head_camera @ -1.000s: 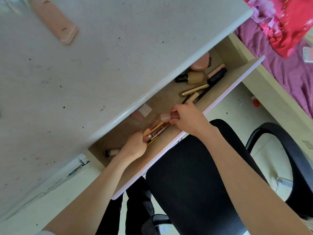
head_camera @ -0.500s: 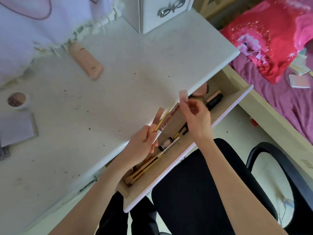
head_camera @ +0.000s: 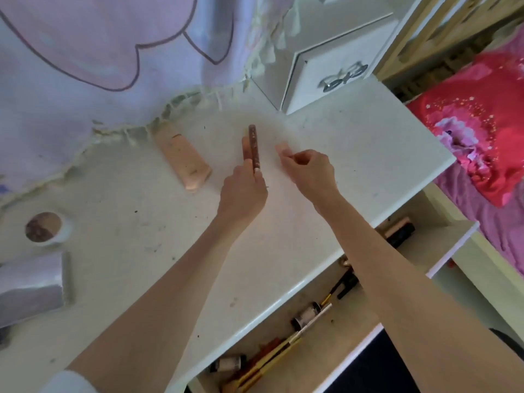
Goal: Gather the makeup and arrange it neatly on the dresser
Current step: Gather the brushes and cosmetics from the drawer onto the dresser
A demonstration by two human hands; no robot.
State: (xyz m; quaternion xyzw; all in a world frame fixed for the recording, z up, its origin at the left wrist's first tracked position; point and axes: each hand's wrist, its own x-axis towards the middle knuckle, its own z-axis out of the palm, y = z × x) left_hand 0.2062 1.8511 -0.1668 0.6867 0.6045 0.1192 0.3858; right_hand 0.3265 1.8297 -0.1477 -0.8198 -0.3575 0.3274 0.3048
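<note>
No brand or writing can be read on any of the makeup; the picture is soft with blur.

The left hand (head_camera: 242, 191) is over the middle of the white desk (head_camera: 354, 154), its fingers clamped on the near ends of two slim makeup sticks (head_camera: 251, 146): a dark reddish-brown one and a peach one lying tight against it. Their long axis runs toward 12 o'clock, the far tips pointing away from the person. The right hand (head_camera: 310, 170), just at 3 o'clock of the left, has its fingers pinched together on a small peach tube (head_camera: 282, 148) whose free end points toward 10 o'clock. Whether either item touches the desk cannot be told.

At 9 o'clock of the sticks lies a peach foundation tube (head_camera: 183, 158) flat on the desk, its long axis running from 11 to 5 o'clock, cap end nearer the person. Far out at 8 o'clock sits a round open compact (head_camera: 45, 229) with a brownish pan.

At 5 o'clock, under the desk edge, the open drawer (head_camera: 450, 251) holds more makeup: a small dark-capped bottle (head_camera: 226, 364), gold-trimmed pencils (head_camera: 272, 355) and a black tube (head_camera: 401, 235), mostly lying along the drawer's length.
</note>
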